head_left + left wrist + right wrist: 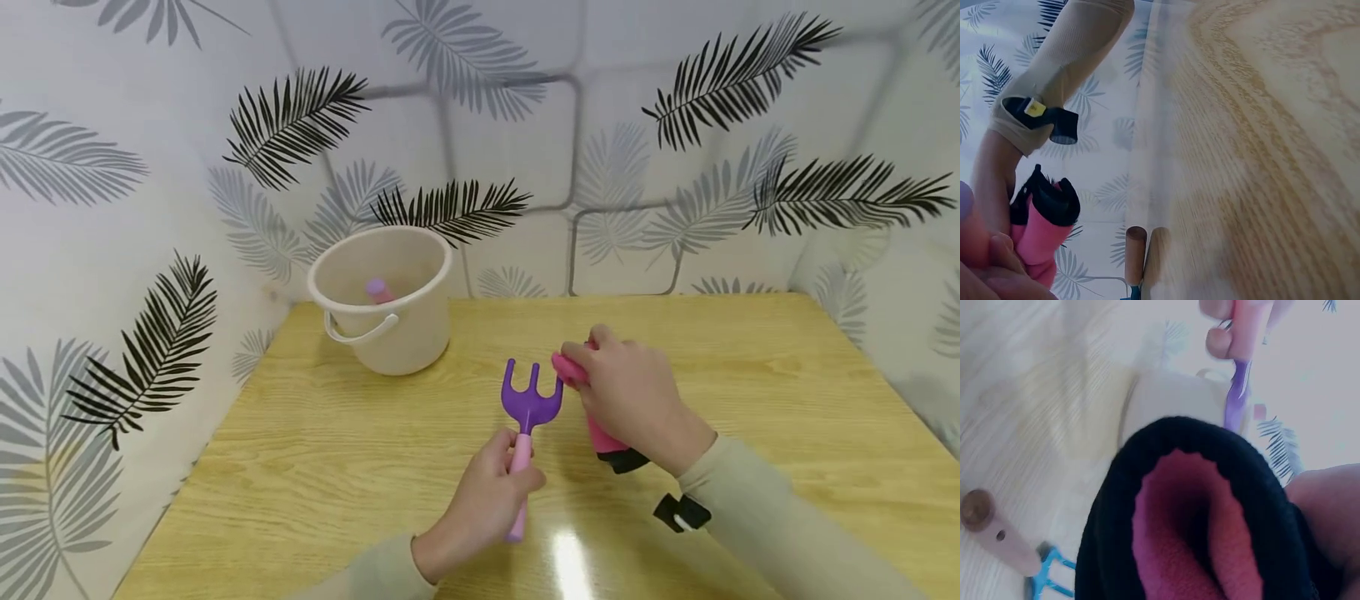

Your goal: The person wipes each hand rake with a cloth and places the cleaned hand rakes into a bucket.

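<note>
My left hand [483, 496] grips the pink handle of a small purple garden fork [531, 408], its three tines pointing away from me. To its right, my right hand [633, 392] holds a pink glove [606, 437] with a black cuff, and a pink part of it meets the fork's right tine in the head view. Whether they touch I cannot tell. The right wrist view looks into the open cuff, where a fuzzy pink lining [1175, 544] shows. My right fingers hide much of the glove.
A cream bucket [405, 337] stands at the back left of the wooden table [300, 467], with a pink handle [380, 292] inside. A wooden-handled blue tool [1007, 540] appears in the wrist views but is hidden in the head view. Leaf-patterned walls [517, 275] border the table.
</note>
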